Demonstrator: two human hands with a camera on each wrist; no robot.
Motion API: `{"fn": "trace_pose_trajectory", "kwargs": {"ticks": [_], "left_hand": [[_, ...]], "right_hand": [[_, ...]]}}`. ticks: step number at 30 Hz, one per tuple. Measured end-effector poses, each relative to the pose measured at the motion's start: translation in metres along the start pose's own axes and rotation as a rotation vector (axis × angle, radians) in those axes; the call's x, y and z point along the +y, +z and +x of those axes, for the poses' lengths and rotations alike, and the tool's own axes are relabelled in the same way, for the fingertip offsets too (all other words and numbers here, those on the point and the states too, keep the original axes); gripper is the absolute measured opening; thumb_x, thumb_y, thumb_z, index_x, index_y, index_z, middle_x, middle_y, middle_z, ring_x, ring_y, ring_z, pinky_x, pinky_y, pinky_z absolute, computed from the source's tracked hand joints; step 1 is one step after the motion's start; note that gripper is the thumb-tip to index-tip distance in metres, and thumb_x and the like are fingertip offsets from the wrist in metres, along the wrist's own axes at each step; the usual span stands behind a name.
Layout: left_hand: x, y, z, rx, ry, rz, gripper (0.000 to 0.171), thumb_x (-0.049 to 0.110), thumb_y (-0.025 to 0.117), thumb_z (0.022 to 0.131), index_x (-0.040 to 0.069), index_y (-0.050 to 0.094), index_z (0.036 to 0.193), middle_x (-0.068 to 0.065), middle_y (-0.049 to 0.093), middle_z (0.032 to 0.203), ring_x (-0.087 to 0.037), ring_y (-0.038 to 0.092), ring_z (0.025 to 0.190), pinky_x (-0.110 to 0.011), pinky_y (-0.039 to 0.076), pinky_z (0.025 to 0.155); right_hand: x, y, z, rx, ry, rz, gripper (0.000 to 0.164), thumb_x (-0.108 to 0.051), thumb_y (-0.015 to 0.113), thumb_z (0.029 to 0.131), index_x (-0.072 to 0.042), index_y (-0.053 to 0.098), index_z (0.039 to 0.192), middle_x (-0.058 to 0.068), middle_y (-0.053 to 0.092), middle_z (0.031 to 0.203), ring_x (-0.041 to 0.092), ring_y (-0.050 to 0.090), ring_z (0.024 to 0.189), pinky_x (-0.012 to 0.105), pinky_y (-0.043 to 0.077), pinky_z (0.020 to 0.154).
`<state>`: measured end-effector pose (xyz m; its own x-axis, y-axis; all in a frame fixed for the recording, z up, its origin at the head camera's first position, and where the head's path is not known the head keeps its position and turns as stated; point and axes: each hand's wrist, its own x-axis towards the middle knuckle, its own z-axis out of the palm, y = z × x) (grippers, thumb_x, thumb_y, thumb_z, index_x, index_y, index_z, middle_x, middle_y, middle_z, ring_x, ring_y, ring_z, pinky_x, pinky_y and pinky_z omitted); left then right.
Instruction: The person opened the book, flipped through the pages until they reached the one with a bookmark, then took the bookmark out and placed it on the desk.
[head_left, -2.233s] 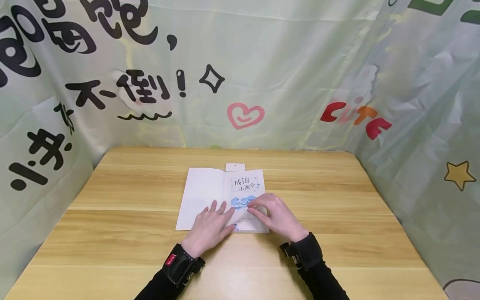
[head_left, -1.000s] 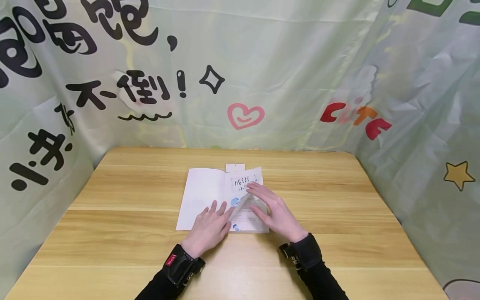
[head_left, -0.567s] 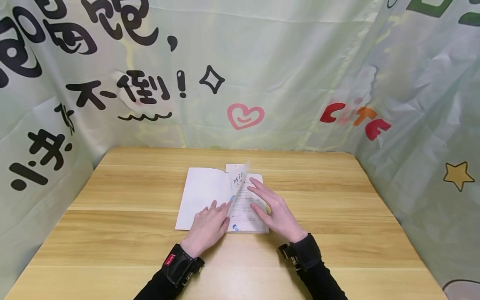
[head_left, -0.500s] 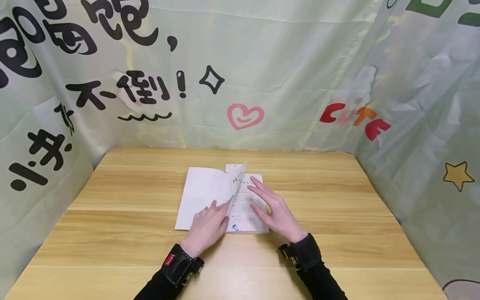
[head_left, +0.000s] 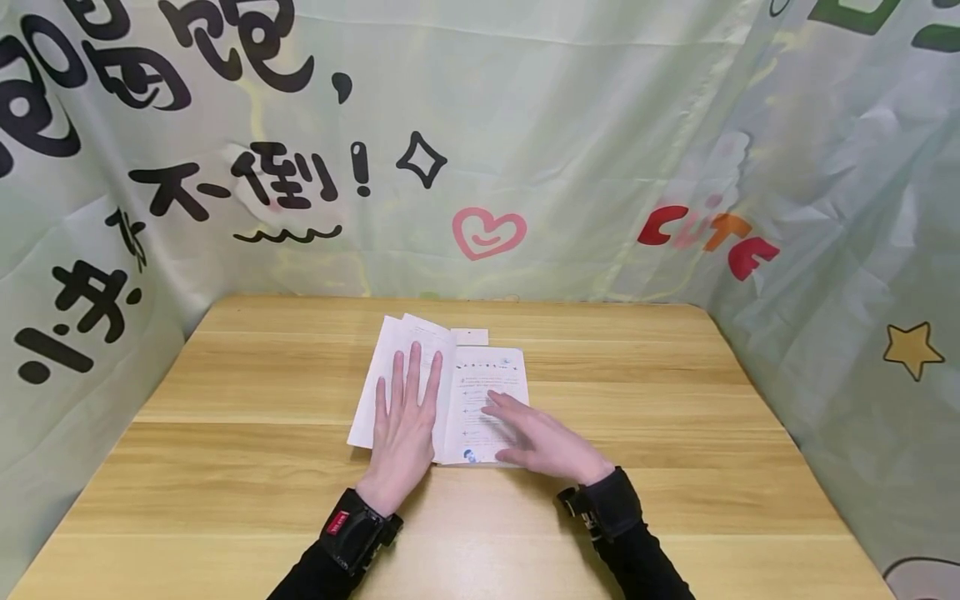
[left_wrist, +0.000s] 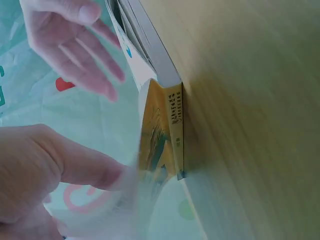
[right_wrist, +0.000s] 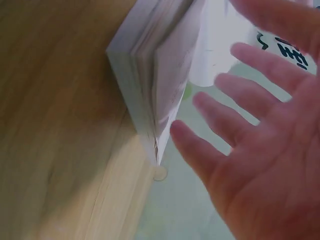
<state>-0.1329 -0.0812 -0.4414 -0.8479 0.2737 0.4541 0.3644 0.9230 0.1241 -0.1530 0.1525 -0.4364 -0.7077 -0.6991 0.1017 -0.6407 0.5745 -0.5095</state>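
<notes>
A thick paperback book [head_left: 480, 425] lies open on the table, printed text and a small blue figure on its right page. My left hand [head_left: 405, 425] rests flat on the left-hand page with fingers straight and spread. In the left wrist view the book's yellow cover and spine [left_wrist: 175, 130] show, the left thumb [left_wrist: 95, 172] over the cover side. My right hand [head_left: 547, 442] hovers at the right page, fingers loosely extended and holding nothing. The right wrist view shows this hand [right_wrist: 265, 130] with spread fingers beside the thick page block [right_wrist: 145, 75].
A small white card [head_left: 471, 337] lies at the book's far edge, partly covered by it. The wooden table [head_left: 637, 392] extends on both sides. A pale printed cloth [head_left: 585, 150] hangs around the back and sides.
The title page, lifted half upright earlier, now lies over to the left. My left hand has moved up onto the left side and flattened. The right hand has dropped slightly lower.
</notes>
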Motion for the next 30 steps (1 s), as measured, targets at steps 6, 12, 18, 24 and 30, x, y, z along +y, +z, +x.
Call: {"fn": "trace_pose_trajectory", "kwargs": {"ticks": [6, 12, 18, 24, 30], "left_hand": [[-0.003, 0.001, -0.001, -0.082, 0.099, 0.062, 0.091, -0.011, 0.067, 0.067, 0.009, 0.034, 0.15, -0.016, 0.024, 0.156, -0.034, 0.007, 0.143, -0.06, -0.002, 0.114], [-0.003, 0.005, -0.006, -0.239, 0.186, -0.088, 0.07, -0.016, 0.06, 0.072, 0.003, 0.049, 0.139, -0.015, 0.043, 0.146, -0.033, 0.03, 0.137, -0.057, 0.016, 0.114], [-0.001, 0.007, -0.007, -0.349, 0.19, -0.091, 0.051, -0.002, 0.057, 0.084, 0.0, 0.053, 0.135, -0.015, 0.05, 0.141, -0.031, 0.039, 0.132, -0.052, 0.03, 0.111], [0.003, 0.006, -0.008, -0.346, 0.159, -0.076, 0.053, 0.032, 0.061, 0.09, 0.001, 0.055, 0.133, -0.015, 0.051, 0.14, -0.032, 0.04, 0.132, -0.053, 0.031, 0.109], [0.005, 0.004, -0.01, -0.39, 0.15, -0.115, 0.07, 0.053, 0.065, 0.081, 0.007, 0.058, 0.133, -0.016, 0.049, 0.142, -0.036, 0.036, 0.133, -0.057, 0.026, 0.11]], "right_hand": [[0.003, 0.003, -0.002, -0.084, 0.045, -0.01, 0.074, -0.025, 0.081, 0.072, -0.005, 0.052, 0.137, 0.017, 0.033, 0.152, 0.033, 0.025, 0.139, 0.055, 0.026, 0.111], [0.003, 0.004, -0.002, -0.111, 0.052, -0.047, 0.067, -0.015, 0.08, 0.07, -0.002, 0.057, 0.132, 0.017, 0.039, 0.148, 0.035, 0.029, 0.136, 0.056, 0.029, 0.11], [0.003, 0.0, -0.001, -0.12, 0.047, -0.065, 0.06, -0.013, 0.079, 0.071, -0.002, 0.06, 0.127, 0.018, 0.046, 0.143, 0.036, 0.034, 0.134, 0.058, 0.028, 0.109], [0.001, -0.003, -0.002, -0.123, 0.034, -0.074, 0.048, -0.015, 0.078, 0.074, -0.004, 0.066, 0.119, 0.017, 0.051, 0.139, 0.035, 0.039, 0.131, 0.06, 0.029, 0.108], [0.0, -0.005, -0.005, -0.105, 0.066, -0.064, 0.029, -0.017, 0.073, 0.081, -0.005, 0.072, 0.108, 0.013, 0.061, 0.129, 0.032, 0.045, 0.127, 0.058, 0.029, 0.109]]}}
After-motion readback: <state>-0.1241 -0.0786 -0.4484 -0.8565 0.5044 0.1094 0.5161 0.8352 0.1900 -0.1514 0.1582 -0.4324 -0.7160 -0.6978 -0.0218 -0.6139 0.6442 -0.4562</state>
